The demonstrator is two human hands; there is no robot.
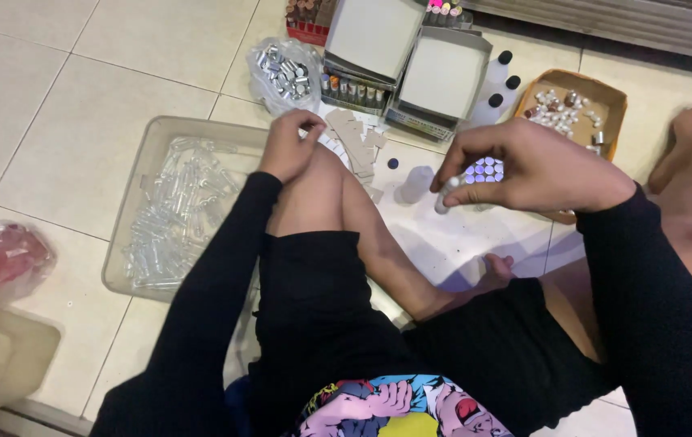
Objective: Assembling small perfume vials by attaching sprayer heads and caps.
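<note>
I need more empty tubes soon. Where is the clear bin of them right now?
In the head view the clear plastic bin of empty tubes sits on the tiled floor at the person's left, beside the raised knee and just below the left hand.

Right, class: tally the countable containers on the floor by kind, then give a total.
Clear plastic tub: 1
Open grey-lidded boxes: 2
Orange cardboard tray: 1
Black-capped white bottles: 3
Total: 7
</note>
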